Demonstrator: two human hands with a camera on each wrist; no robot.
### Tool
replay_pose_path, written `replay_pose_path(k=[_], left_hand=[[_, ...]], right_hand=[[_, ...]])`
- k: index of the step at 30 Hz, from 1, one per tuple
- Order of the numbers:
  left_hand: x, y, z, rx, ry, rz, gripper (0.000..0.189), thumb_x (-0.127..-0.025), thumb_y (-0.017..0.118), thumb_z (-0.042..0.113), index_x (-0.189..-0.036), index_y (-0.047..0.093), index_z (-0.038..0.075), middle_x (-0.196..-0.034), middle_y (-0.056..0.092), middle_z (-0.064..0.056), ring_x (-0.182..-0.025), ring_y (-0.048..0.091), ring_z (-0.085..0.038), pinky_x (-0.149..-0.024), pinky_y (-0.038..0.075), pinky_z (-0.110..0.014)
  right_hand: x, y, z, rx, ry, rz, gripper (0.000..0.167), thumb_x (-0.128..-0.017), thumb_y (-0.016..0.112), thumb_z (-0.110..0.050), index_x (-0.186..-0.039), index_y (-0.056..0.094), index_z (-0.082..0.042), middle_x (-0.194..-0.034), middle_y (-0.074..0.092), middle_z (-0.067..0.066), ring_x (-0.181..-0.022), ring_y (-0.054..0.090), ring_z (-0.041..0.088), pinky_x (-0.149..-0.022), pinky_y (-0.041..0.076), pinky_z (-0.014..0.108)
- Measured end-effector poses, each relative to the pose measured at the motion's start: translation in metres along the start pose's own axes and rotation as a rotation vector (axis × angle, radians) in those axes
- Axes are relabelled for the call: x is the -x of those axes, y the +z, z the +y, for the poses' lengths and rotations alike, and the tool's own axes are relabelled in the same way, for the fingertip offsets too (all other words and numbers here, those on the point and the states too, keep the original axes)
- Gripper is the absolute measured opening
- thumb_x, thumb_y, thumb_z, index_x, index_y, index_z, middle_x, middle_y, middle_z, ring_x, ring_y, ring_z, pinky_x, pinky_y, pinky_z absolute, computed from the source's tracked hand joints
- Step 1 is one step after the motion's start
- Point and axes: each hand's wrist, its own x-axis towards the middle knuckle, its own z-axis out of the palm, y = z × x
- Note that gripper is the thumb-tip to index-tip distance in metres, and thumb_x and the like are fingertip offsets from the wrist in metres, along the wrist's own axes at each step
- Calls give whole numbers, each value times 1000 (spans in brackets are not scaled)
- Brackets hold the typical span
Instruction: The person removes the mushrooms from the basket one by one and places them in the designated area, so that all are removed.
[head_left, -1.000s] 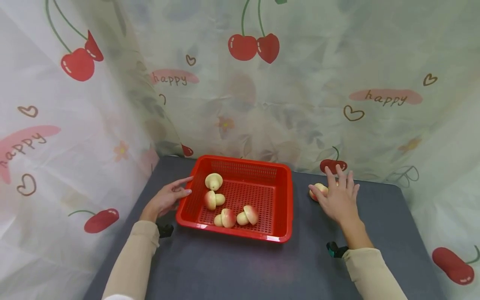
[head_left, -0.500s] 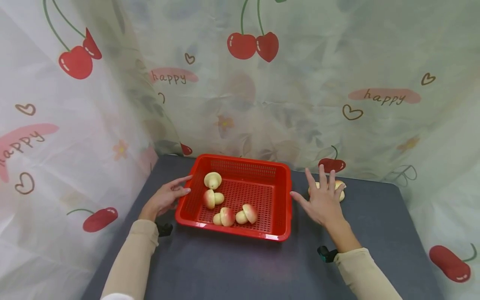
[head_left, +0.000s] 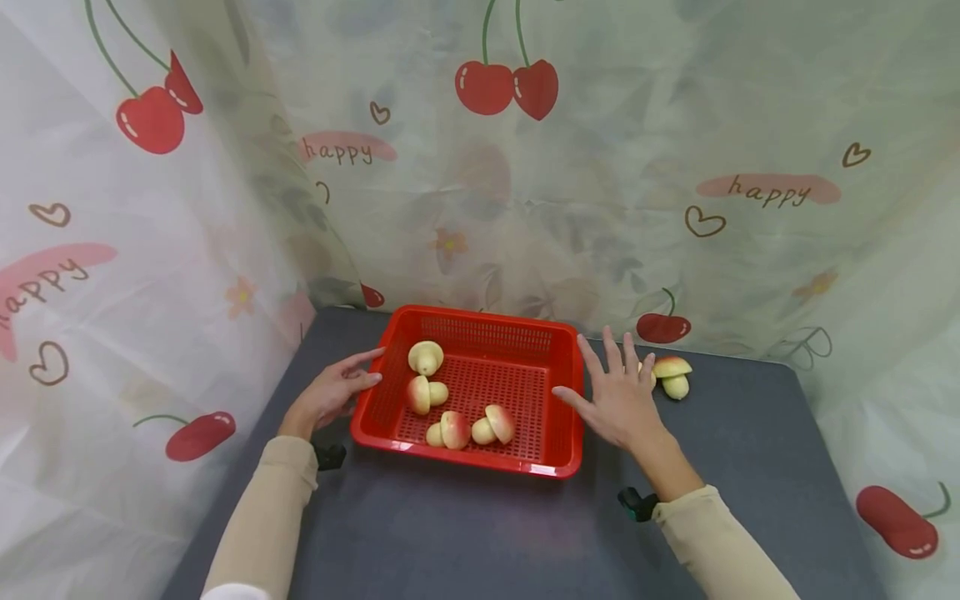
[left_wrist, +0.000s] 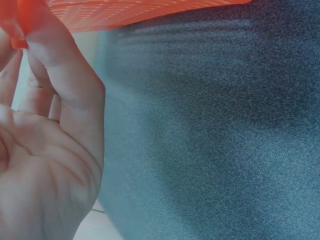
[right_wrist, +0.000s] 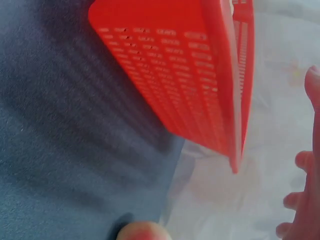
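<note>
Four toy mushrooms [head_left: 498, 425] sit in the red basket [head_left: 465, 461], left hand [head_left: 330, 396] pinching its rim. Right hand [head_left: 617, 400] has just drifted basketward off the outside mushrooms [head_left: 672, 368], fingers spread wide, empty, so I'd guess no delivery. It's half blocking one; dark table [head_left: 450, 533] below, cherry-print curtain [head_left: 600, 125] behind.

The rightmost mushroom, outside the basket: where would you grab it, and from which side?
Probably pinch the mushroom by its stem, coming from above and the near side: the stem looks narrower than the cap and juts out away from the curtain.
</note>
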Motion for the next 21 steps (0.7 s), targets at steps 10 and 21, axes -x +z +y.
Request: replay_pose_path(k=[10,21], left_hand=[[0,0,1,8,0,2,62,-99,68,33,-155,42,37,-117,65,-12,-104,72,-27,-85,63,-48],[-1,0,0,13,-7,5,63,-98,69,34,-155,42,38,-116,67,-10,-101,73,-23,-85,63,-48]], right_hand=[[-2,-4,-21,-12,-84,-50,96,-91,54,-73,-165,19,-22,-173,2,16,-156,3,50,-119,1,79],[-7,-8,-42,-67,-176,-101,96,-91,54,-74,-165,14,-27,-173,3,13,-159,1,45,-119,4,79]])
